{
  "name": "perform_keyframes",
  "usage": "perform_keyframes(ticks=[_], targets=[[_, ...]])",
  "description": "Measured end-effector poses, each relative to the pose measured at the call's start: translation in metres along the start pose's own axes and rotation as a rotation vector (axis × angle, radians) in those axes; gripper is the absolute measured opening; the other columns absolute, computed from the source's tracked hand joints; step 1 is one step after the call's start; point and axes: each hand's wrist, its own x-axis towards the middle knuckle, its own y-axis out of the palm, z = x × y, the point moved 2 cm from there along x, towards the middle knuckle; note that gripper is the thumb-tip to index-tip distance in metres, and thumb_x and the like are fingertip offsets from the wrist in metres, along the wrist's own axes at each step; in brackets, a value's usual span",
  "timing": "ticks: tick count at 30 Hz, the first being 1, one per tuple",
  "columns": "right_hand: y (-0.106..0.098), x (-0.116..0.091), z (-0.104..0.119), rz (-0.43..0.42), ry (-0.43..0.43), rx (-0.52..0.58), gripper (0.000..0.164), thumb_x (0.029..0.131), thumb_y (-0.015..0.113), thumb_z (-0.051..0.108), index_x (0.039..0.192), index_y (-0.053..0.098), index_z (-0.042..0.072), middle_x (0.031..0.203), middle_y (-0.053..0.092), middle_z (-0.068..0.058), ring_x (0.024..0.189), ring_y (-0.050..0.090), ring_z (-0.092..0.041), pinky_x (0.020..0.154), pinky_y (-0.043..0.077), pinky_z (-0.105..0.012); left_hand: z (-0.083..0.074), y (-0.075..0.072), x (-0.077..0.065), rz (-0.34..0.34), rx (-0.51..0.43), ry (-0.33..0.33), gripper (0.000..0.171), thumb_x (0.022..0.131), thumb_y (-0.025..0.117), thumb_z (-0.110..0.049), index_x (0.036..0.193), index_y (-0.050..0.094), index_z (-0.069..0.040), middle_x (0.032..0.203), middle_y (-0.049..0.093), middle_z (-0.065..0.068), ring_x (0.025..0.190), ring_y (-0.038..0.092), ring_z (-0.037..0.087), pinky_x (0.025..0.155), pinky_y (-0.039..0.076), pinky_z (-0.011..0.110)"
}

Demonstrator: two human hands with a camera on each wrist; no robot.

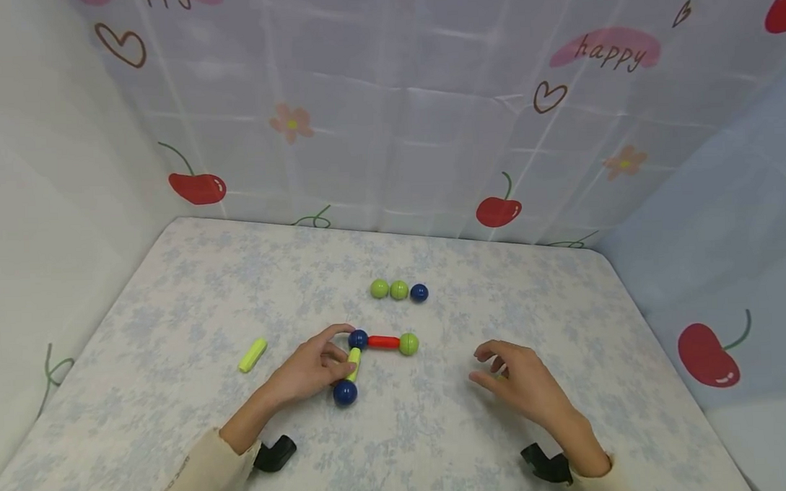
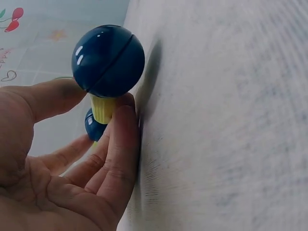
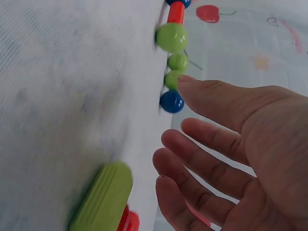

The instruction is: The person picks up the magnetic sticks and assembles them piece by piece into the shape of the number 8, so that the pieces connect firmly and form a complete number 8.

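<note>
Head view: left hand pinches yellow rod, long axis forward-right; right hand gapes.

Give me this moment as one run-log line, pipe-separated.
left hand: holding yellow rod between two blue balls | right hand: empty, near green rod | red rod: between far blue ball and green ball
</note>
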Motion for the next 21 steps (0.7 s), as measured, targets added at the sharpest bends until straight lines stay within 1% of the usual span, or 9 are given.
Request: perform_keyframes(ticks=[2,5,9,12,16,21], targets=[[-0.002,-0.005,-0.007,-0.006,-0.005,0.015,0.025,0.084,0.082,0.022,0.105,0.071,0.015,0.097,0.071,0.001,0.073,0.058,-0.005,0.063,0.05,-0.025,0.0,0.0,-0.001,0.02,0.004,-0.008,0.064,0.095,0.07,-0.027,0.151,0.039,-0.017,0.115,0.067,0.011,0.085,0.066,0.015,0.071,0.052,0.033],[-0.006,-0.014,-0.017,-0.015,-0.02,0.041,0.025,0.083,0.083,0.016,0.104,0.07,0.012,0.09,0.068,0.003,0.068,0.055,-0.001,0.06,0.048,-0.023,0.0,-0.002,-0.003,0.089,-0.038,-0.016,0.075,0.093,0.073,-0.029,0.155,0.032,-0.019,0.121,0.064,0.013,0.086,0.067,0.017,0.074,0.053,0.034],[-0.009,-0.023,-0.027,-0.023,-0.028,0.076,0.022,0.083,0.082,0.013,0.101,0.07,0.012,0.083,0.064,0.008,0.068,0.054,0.0,0.06,0.048,-0.022,0.0,-0.006,-0.006,0.201,-0.086,-0.001,0.092,0.087,0.08,-0.027,0.159,0.022,-0.021,0.131,0.055,0.017,0.096,0.067,0.019,0.081,0.054,0.035],[-0.009,-0.027,-0.033,-0.025,-0.024,0.098,0.02,0.083,0.082,0.014,0.1,0.07,0.014,0.082,0.063,0.009,0.068,0.054,0.0,0.06,0.049,-0.022,0.001,-0.009,-0.007,0.254,-0.088,0.018,0.103,0.081,0.086,-0.023,0.16,0.02,-0.023,0.137,0.049,0.018,0.103,0.064,0.02,0.085,0.052,0.035],[-0.007,-0.031,-0.038,-0.024,-0.047,0.122,0.024,0.082,0.083,0.012,0.102,0.07,0.015,0.086,0.064,0.008,0.07,0.054,0.0,0.06,0.049,-0.022,0.003,-0.011,-0.007,0.279,-0.095,0.008,0.11,0.076,0.089,-0.019,0.16,0.019,-0.027,0.14,0.045,0.017,0.106,0.061,0.021,0.087,0.051,0.035],[-0.005,-0.034,-0.044,-0.011,-0.103,0.161,0.032,0.079,0.084,0.006,0.106,0.07,0.015,0.09,0.065,0.006,0.071,0.053,0.001,0.06,0.048,-0.022,0.004,-0.012,-0.006,0.29,-0.096,0.027,0.11,0.077,0.088,-0.016,0.161,0.017,-0.025,0.14,0.045,0.018,0.106,0.06,0.022,0.088,0.051,0.036]])
